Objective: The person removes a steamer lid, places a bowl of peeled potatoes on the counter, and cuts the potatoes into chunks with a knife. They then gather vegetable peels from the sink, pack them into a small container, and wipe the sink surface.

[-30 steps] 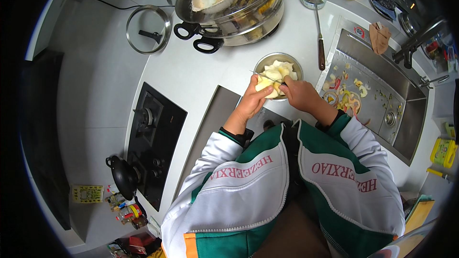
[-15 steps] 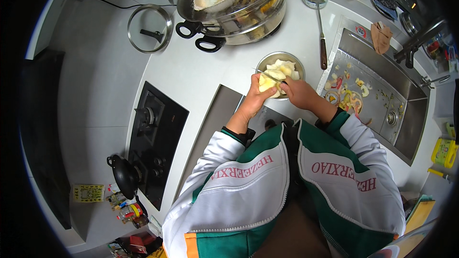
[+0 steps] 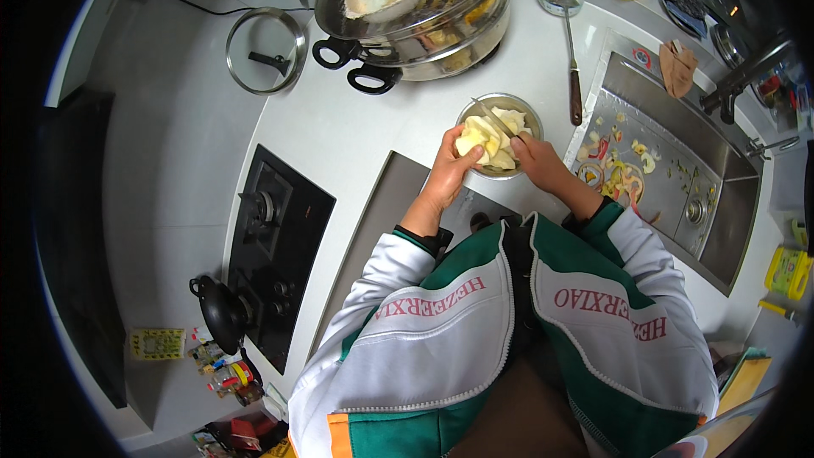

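Two hands meet over the small round steel bowl on the white surface. Our left hand, fingers clamped, holds a pale peeled fruit piece; we judge it wet, slippery, firm. Our right hand, at three o'clock, closes around a thin knife.

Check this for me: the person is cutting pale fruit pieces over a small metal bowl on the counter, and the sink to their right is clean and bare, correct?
Not quite. The head view shows the sink strewn with peelings and scraps, not bare. The rest holds: the left hand and right hand work a knife on pale fruit pieces over the small metal bowl on the counter.
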